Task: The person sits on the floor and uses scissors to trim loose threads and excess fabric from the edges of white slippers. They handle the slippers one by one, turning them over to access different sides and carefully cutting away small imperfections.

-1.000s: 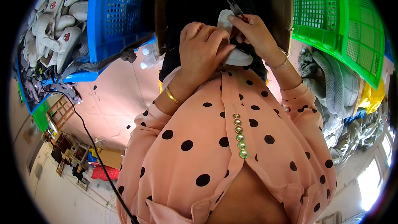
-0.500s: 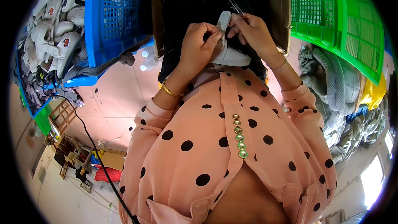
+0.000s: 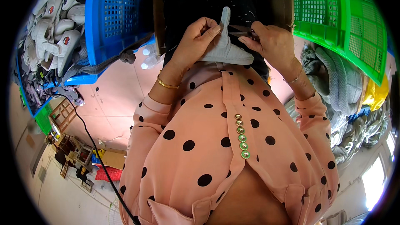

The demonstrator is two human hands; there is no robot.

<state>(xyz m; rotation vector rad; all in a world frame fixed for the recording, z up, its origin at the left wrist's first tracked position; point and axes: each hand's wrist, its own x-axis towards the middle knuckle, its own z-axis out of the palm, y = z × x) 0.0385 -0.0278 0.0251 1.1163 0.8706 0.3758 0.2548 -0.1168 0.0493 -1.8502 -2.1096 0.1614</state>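
Crates behind, grey shoe upper [image 3: 225, 46] upright, pinched by left hand [image 3: 193, 43]

blue crate [image 3: 116, 12] crowding left, green crate [image 3: 341, 21] right, narrow gap between

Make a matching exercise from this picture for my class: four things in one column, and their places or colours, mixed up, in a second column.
Things:
1. grey fabric piece
2. blue basket
3. green basket
4. gold bangle

Places or colours:
A. on the wrist of the left hand
B. upper right of the picture
C. held between both hands, with the right hand at its right side
D. upper left, beside a pile of white shoe parts

Pairs: 1-C, 2-D, 3-B, 4-A
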